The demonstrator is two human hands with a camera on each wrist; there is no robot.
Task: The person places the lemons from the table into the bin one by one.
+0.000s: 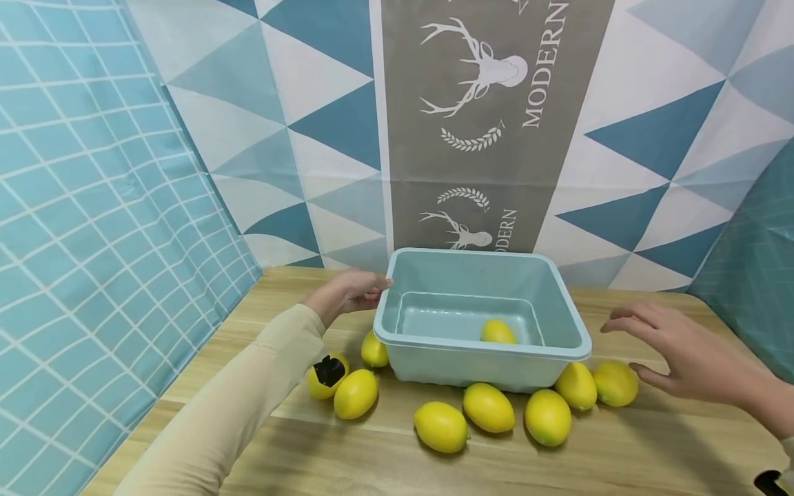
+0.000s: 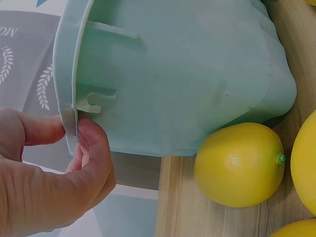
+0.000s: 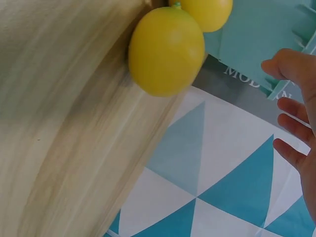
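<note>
A light blue-green plastic bin stands upright on the wooden table with one lemon inside. At its left end my left hand pinches the rim between thumb and fingers, as the left wrist view shows closely. My right hand hovers beyond the bin's right end, fingers spread and slightly bent, touching nothing. Below it lies a lemon, beside another lemon close to the bin. A lemon rests by the bin's left end, under my left hand.
More lemons lie along the bin's front, among them one lemon nearest me. At the left, a lemon carries a black patch. A patterned cloth hangs right behind the table, and a blue grid cloth borders the left.
</note>
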